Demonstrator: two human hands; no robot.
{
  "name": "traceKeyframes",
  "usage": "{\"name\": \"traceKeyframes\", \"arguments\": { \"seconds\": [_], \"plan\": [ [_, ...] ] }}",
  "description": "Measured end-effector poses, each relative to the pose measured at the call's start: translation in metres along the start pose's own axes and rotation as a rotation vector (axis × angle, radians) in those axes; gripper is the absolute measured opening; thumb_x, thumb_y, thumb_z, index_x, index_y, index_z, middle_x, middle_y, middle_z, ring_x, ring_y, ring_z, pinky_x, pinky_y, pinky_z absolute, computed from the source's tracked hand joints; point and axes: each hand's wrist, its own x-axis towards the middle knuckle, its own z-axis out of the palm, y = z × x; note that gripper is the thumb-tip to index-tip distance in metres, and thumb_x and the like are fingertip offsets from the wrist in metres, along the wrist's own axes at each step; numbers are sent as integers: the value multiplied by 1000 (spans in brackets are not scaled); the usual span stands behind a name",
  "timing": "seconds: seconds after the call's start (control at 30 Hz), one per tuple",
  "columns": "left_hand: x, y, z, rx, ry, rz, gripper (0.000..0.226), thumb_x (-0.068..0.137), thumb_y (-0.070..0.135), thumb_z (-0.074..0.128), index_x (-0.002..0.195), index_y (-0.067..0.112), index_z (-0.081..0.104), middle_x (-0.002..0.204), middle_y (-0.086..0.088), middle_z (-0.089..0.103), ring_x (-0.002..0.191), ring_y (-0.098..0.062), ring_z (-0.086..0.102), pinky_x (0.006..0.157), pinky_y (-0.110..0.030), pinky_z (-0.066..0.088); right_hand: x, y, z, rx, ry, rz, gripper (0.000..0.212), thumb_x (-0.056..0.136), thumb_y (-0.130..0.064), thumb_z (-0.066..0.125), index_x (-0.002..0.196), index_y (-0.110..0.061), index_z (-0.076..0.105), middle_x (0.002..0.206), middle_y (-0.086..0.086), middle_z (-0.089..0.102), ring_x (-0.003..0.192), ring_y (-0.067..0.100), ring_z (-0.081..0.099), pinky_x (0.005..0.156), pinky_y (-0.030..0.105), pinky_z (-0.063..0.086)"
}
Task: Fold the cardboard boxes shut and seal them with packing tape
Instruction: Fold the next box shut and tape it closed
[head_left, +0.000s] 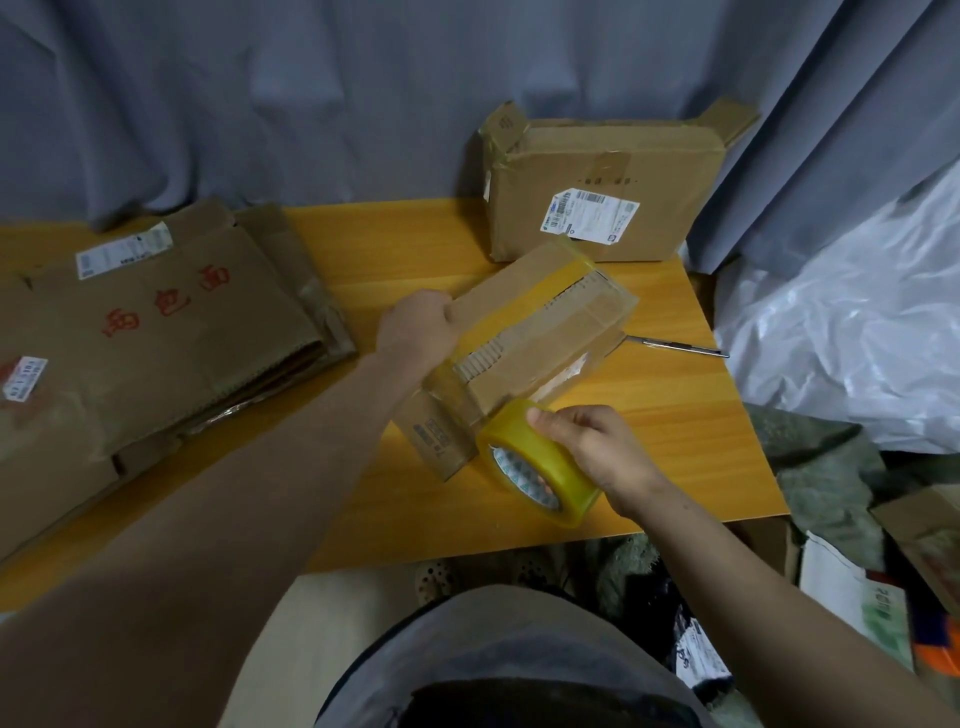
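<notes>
A small cardboard box (524, 332) is held tilted above the middle of the yellow table (691, 431). My left hand (415, 327) grips its left end. A strip of clear yellowish tape runs over the box's upper edge and down toward the roll. My right hand (587, 447) grips the roll of yellow packing tape (540, 462) just below the box's near end. A larger cardboard box (597, 192) with shipping labels stands at the table's far right corner, its end flaps sticking up.
Flattened cardboard boxes (145, 332) with red characters are stacked on the table's left side. A thin metal tool (675, 346) lies right of the held box. White plastic sheeting (857, 322) and clutter fill the floor at right. A grey curtain hangs behind.
</notes>
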Motion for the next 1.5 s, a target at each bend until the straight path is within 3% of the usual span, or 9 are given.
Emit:
{"name": "traceKeyframes", "arguments": {
  "seconds": [0.07,0.17,0.43,0.57,0.7,1.0,1.3,1.37,1.5],
  "plan": [
    [7,-2,-6,27,-40,-14,23,93,24,47,106,14,63,105,-11,64,104,-33,56,83,-38,44,9,-2,8,-38,14,-31,49,87,-38,65,54,-11,39,53,0,32,50,13,36,60,31,28],
    [15,-2,-18,269,-189,-100,68,87,51,52,144,20,34,147,-16,32,136,-37,24,113,-48,15,23,-8,22,-40,17,-59,50,88,-38,63,54,-18,33,50,-4,27,44,9,30,56,29,25],
    [7,-6,-20,461,-426,13,138,61,75,66,148,2,-12,158,-18,-12,146,-30,-10,116,-46,-11,37,10,30,48,16,24,55,85,-52,61,77,2,61,72,20,62,68,32,62,64,36,50],
    [4,-6,-13,470,-384,24,140,61,75,67,147,0,-14,156,-23,-15,145,-35,-12,117,-43,-6,46,14,35,-16,20,79,76,75,-67,59,88,7,64,90,28,66,85,40,65,79,49,53],
    [4,0,-8,505,-394,-11,142,61,73,69,146,-1,-17,155,-23,-18,144,-36,-15,118,-44,-6,53,29,39,-128,-8,91,52,87,-52,58,60,-9,50,61,13,50,61,29,52,66,42,46],
    [27,-4,-11,586,-355,13,147,56,70,73,146,-2,-17,155,-23,-16,144,-36,-15,119,-47,-4,83,3,61,-41,-33,199,40,92,-47,55,98,-8,63,101,7,60,98,26,57,83,33,44],
    [35,-6,-6,624,-372,9,148,57,65,77,143,-3,-23,153,-25,-24,142,-38,-21,119,-48,-3,89,12,60,128,-89,304,74,78,-66,59,126,-10,56,123,6,59,114,26,55,101,42,43],
    [34,-3,-7,640,-378,-8,148,57,63,78,143,-3,-22,153,-25,-23,142,-37,-20,119,-48,-4,90,14,52,215,-79,321,75,74,-76,51,108,-11,66,105,7,67,96,24,62,91,39,48],
    [31,8,-7,661,-391,-37,140,64,52,79,142,-6,-22,152,-28,-21,142,-40,-17,118,-48,-5,106,24,16,204,326,161,33,95,-27,44,70,-11,59,63,5,56,61,23,51,63,31,40]
  ]
}}
